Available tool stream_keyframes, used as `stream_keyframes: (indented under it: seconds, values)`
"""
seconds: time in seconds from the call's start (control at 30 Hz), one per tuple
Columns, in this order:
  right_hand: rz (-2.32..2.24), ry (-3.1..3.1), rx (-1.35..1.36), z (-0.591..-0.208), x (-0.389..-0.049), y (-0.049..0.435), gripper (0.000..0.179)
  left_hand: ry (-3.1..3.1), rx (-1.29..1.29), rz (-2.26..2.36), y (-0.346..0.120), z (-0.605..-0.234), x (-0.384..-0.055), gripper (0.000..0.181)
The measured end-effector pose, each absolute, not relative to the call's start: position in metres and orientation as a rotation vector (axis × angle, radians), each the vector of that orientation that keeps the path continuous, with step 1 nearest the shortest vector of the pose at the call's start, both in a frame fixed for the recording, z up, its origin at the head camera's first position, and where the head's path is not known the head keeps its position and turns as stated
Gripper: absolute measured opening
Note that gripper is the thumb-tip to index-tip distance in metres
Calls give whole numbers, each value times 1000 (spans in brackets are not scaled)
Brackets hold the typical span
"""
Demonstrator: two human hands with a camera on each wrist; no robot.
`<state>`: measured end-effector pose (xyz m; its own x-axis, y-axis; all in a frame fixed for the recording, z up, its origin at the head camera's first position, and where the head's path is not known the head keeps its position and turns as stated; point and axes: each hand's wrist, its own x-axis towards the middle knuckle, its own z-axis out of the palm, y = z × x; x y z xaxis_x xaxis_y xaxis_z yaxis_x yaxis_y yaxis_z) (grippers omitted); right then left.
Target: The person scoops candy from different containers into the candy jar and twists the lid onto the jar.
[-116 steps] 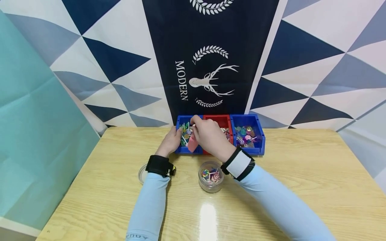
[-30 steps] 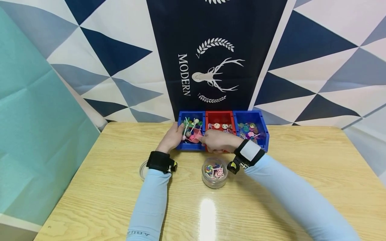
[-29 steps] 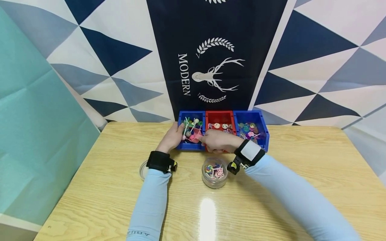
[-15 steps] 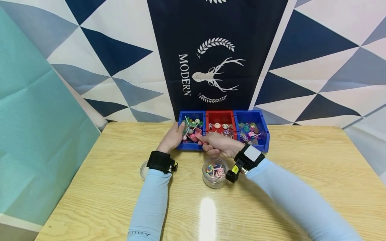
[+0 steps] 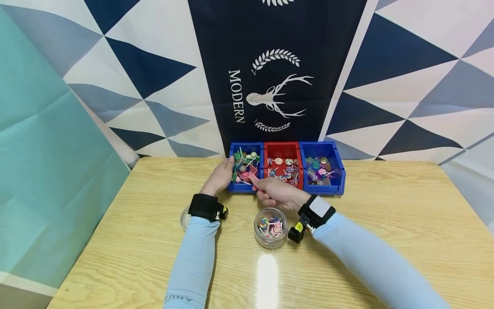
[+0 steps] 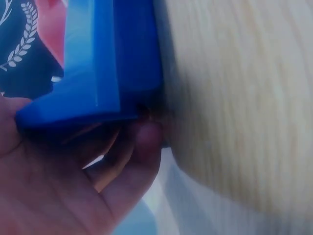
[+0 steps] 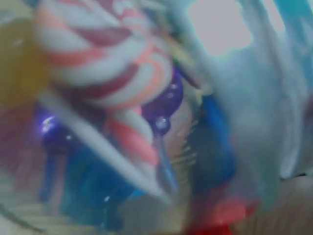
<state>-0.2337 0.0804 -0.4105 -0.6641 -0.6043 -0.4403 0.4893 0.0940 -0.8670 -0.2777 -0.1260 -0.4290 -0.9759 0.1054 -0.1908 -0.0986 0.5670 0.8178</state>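
Note:
My left hand [image 5: 219, 177] grips the left wall of the left blue bin [image 5: 243, 188]. In the left wrist view, curled fingers [image 6: 129, 183] come up under the blue bin's edge [image 6: 93, 93]. Between the thumb and fingers of my right hand [image 5: 279, 192] is the handle of a small pink scoop [image 5: 252, 171]. Its head lies among lollipops and green, purple and pink candies in that bin. Just below my right hand stands a clear round jar [image 5: 271, 243] with lollipops inside. A striped lollipop [image 7: 102, 58] in it fills much of the blurred right wrist view.
A red bin [image 5: 281, 149] with swirl lollipops and a second blue bin [image 5: 320, 148] with mixed candies adjoin the left bin. A clear round lid [image 5: 183, 219] lies beside my left wrist. Behind the bins, a patterned backdrop [image 5: 270, 25] rises at the table's [image 5: 135, 240] far edge.
My right hand, earlier above the left bin, has come down and right, with the scoop's head now lower among the candies. The jar has shifted slightly toward me. My left hand keeps its hold.

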Motion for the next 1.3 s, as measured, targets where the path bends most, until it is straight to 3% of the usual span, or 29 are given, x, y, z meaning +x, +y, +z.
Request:
stream_keyframes:
  seconds: [0.6, 1.3]
  values:
    - [-1592, 1888, -359, -413, -224, 98, 37, 2545, 19, 1399, -132, -430, -278, 62]
    - [-1755, 1857, -405, -399, -214, 121, 39, 2522, 4, 1433, -132, -431, -278, 64]
